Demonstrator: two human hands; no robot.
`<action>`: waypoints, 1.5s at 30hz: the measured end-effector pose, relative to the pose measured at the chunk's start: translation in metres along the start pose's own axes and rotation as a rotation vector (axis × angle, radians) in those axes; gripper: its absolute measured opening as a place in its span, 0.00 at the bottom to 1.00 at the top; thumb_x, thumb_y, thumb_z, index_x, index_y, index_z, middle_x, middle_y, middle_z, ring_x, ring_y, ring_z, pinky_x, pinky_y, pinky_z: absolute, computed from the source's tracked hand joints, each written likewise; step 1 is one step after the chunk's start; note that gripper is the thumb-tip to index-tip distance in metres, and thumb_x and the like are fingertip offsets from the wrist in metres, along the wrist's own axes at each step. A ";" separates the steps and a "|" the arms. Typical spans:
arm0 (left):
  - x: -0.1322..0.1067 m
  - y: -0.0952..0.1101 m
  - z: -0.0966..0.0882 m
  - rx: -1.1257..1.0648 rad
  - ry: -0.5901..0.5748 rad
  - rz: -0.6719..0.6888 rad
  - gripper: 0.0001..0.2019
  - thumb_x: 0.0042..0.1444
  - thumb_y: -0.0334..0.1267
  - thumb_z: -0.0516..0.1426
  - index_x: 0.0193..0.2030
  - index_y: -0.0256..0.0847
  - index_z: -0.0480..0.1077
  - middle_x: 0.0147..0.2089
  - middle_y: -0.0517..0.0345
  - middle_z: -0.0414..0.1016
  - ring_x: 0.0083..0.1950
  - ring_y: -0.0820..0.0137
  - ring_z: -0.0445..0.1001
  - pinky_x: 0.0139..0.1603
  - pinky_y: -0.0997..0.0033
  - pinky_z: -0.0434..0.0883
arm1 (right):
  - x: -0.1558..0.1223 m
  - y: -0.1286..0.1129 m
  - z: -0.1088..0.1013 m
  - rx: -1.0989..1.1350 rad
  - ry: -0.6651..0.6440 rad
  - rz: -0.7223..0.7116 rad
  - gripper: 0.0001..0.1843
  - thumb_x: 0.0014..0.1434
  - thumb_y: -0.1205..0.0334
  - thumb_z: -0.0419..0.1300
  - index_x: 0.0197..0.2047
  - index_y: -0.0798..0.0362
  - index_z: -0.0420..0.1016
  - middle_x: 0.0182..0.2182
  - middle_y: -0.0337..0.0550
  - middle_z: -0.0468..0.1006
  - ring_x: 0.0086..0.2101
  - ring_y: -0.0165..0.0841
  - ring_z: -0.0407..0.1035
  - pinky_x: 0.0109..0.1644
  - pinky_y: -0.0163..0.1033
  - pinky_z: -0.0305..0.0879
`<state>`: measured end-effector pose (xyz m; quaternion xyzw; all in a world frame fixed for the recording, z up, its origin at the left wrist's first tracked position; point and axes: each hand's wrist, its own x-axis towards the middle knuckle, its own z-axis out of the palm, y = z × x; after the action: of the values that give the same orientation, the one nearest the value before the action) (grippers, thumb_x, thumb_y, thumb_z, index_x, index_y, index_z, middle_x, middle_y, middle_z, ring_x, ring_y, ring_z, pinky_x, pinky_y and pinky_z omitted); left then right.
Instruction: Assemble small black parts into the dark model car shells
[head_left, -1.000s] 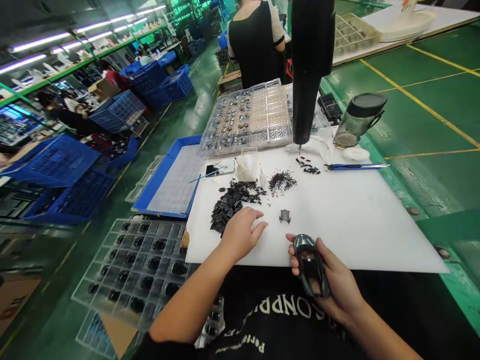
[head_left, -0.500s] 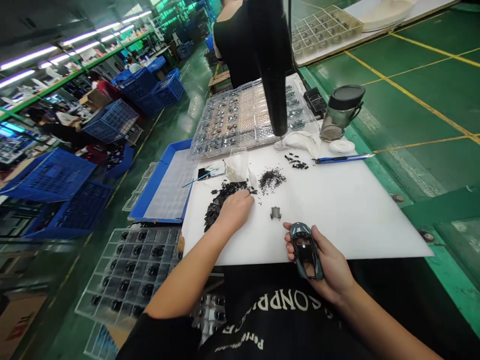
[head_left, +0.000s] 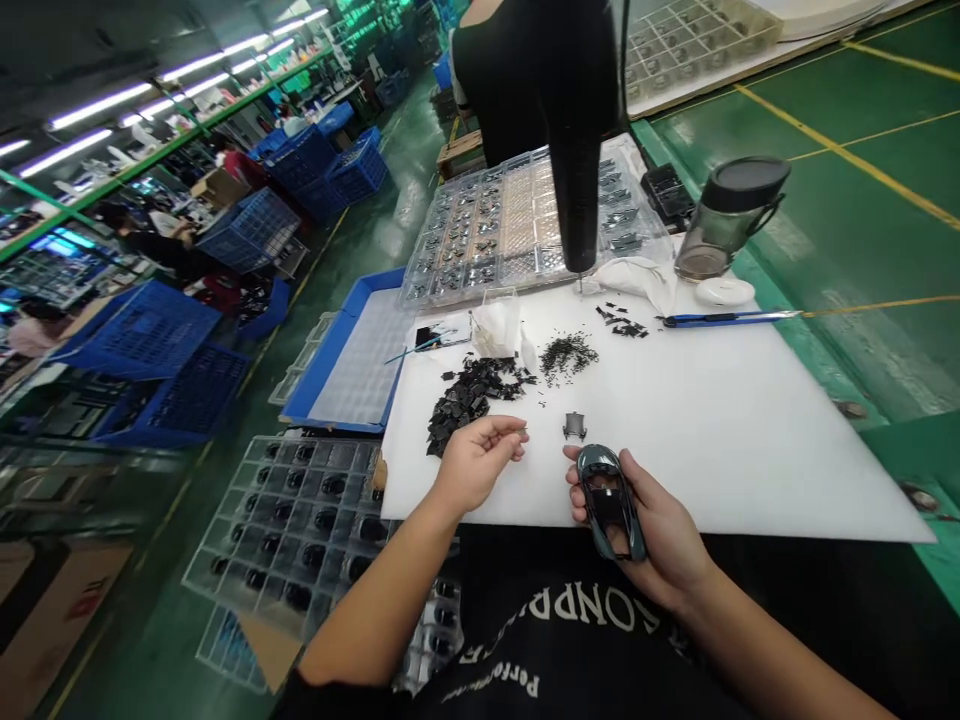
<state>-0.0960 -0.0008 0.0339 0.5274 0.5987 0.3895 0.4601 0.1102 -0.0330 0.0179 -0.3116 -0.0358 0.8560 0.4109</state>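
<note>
My right hand (head_left: 664, 525) holds a dark glossy toy car body (head_left: 600, 480) upright over the board's front edge, with openings through its middle. My left hand (head_left: 480, 462) is closed in a pinch; whatever small thing sits at its fingertips is too small to name. It hovers over the white board (head_left: 735, 430), just in front of a heap of flat black pieces (head_left: 466, 395). Between the hands, a little farther off, lies a small dark grey part (head_left: 574, 426). A scatter of tiny black bits (head_left: 568, 355) lies beyond it.
A black tapered machine head (head_left: 576, 200) hangs over the board's far side. Behind it lies a compartment tray (head_left: 517, 215) of parts. A blue-handled tool (head_left: 727, 318) and a lidded cup (head_left: 731, 215) are at right. A blue bin (head_left: 341, 350) and part trays (head_left: 300, 520) flank the left.
My left hand has come back from the heap of black pieces toward me, its fingertips now pinched. The right hand still holds the toy car body. The view has shifted slightly.
</note>
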 end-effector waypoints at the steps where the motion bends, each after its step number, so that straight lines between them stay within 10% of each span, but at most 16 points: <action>1: -0.004 -0.003 0.000 -0.054 -0.009 -0.021 0.12 0.56 0.41 0.60 0.42 0.35 0.75 0.32 0.52 0.80 0.38 0.67 0.80 0.41 0.68 0.76 | 0.002 0.002 0.000 -0.013 -0.002 0.006 0.23 0.66 0.49 0.54 0.52 0.57 0.77 0.36 0.47 0.77 0.31 0.34 0.70 0.39 0.37 0.73; 6: -0.020 -0.013 -0.008 -0.011 -0.018 0.088 0.11 0.58 0.42 0.60 0.42 0.37 0.77 0.37 0.50 0.81 0.38 0.66 0.81 0.42 0.66 0.78 | 0.008 0.011 0.000 -0.054 -0.027 0.046 0.24 0.67 0.49 0.54 0.55 0.59 0.75 0.38 0.48 0.77 0.32 0.35 0.72 0.42 0.39 0.73; 16: -0.018 0.007 0.001 0.591 -0.201 1.024 0.06 0.62 0.32 0.54 0.41 0.42 0.73 0.39 0.54 0.81 0.39 0.70 0.78 0.40 0.69 0.74 | 0.008 0.025 0.013 -0.180 0.044 0.079 0.24 0.68 0.49 0.51 0.39 0.59 0.79 0.25 0.48 0.78 0.21 0.29 0.70 0.17 0.26 0.60; 28: -0.015 0.001 -0.004 0.704 -0.335 1.014 0.08 0.60 0.31 0.56 0.46 0.38 0.70 0.44 0.50 0.77 0.44 0.67 0.74 0.46 0.64 0.72 | 0.004 0.021 0.021 -0.165 0.081 0.133 0.26 0.70 0.51 0.47 0.35 0.60 0.78 0.24 0.49 0.78 0.23 0.32 0.75 0.20 0.27 0.66; 38: 0.011 0.009 -0.020 0.181 -0.751 0.545 0.35 0.53 0.39 0.66 0.66 0.48 0.59 0.60 0.47 0.72 0.62 0.61 0.70 0.64 0.61 0.67 | 0.006 -0.004 0.015 -0.236 -0.249 0.335 0.25 0.68 0.46 0.48 0.53 0.58 0.72 0.33 0.49 0.79 0.28 0.34 0.76 0.33 0.37 0.76; 42: 0.018 -0.003 -0.016 0.092 -0.700 0.489 0.38 0.47 0.40 0.69 0.64 0.47 0.61 0.56 0.48 0.75 0.60 0.60 0.73 0.65 0.58 0.64 | 0.002 -0.013 0.016 -0.544 -0.147 0.128 0.21 0.66 0.45 0.52 0.49 0.53 0.73 0.34 0.45 0.78 0.32 0.35 0.75 0.39 0.40 0.75; 45: 0.018 -0.008 -0.016 0.086 -0.595 0.457 0.37 0.47 0.40 0.69 0.64 0.46 0.62 0.54 0.48 0.77 0.59 0.60 0.73 0.65 0.57 0.63 | -0.003 -0.014 0.011 -0.966 -0.030 -0.293 0.15 0.64 0.50 0.57 0.49 0.48 0.70 0.39 0.44 0.77 0.37 0.37 0.74 0.44 0.43 0.73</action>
<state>-0.1141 0.0161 0.0286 0.7562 0.3215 0.2865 0.4926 0.1147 -0.0240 0.0331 -0.4454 -0.4771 0.6796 0.3349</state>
